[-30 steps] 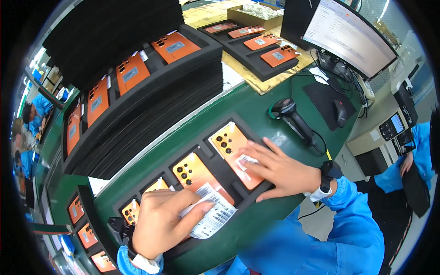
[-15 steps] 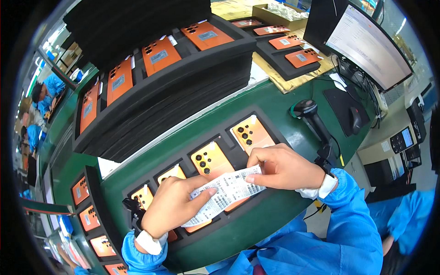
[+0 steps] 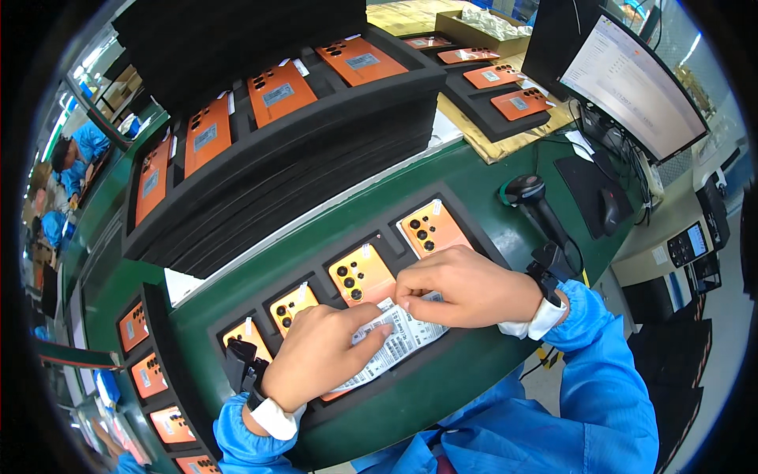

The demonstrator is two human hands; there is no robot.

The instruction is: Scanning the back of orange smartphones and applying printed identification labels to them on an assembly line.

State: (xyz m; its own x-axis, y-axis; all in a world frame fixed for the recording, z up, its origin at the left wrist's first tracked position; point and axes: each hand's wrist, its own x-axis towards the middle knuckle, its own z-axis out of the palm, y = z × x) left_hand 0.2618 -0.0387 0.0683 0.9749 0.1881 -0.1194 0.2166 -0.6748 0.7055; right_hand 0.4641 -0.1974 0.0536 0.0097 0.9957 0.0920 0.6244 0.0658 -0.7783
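Note:
A white strip of printed barcode labels (image 3: 407,338) is stretched over a black foam tray (image 3: 493,251) of phones. My left hand (image 3: 320,351) pinches the strip, its thumb lying on top. My right hand (image 3: 474,291) is closed in a pinch at the strip's upper edge; whatever small piece sits between its fingertips is hidden. Under and beyond my hands lie orange-yellow phones, camera side up, among them a phone (image 3: 436,227) at the right and a phone (image 3: 359,272) in the middle. The strip and my hands cover their lower parts.
A tall stack of black foam trays (image 3: 300,186) holding orange phones stands behind. Another phone tray (image 3: 162,332) is at the left, and a smaller tray (image 3: 505,118) is far right. A barcode scanner (image 3: 537,209), mouse (image 3: 609,212), monitor (image 3: 636,87) and label printer (image 3: 671,257) occupy the right.
My right hand has moved left along the strip, closer to my left hand. My left hand has shifted slightly right. The strip's right end now hangs below my right fingers.

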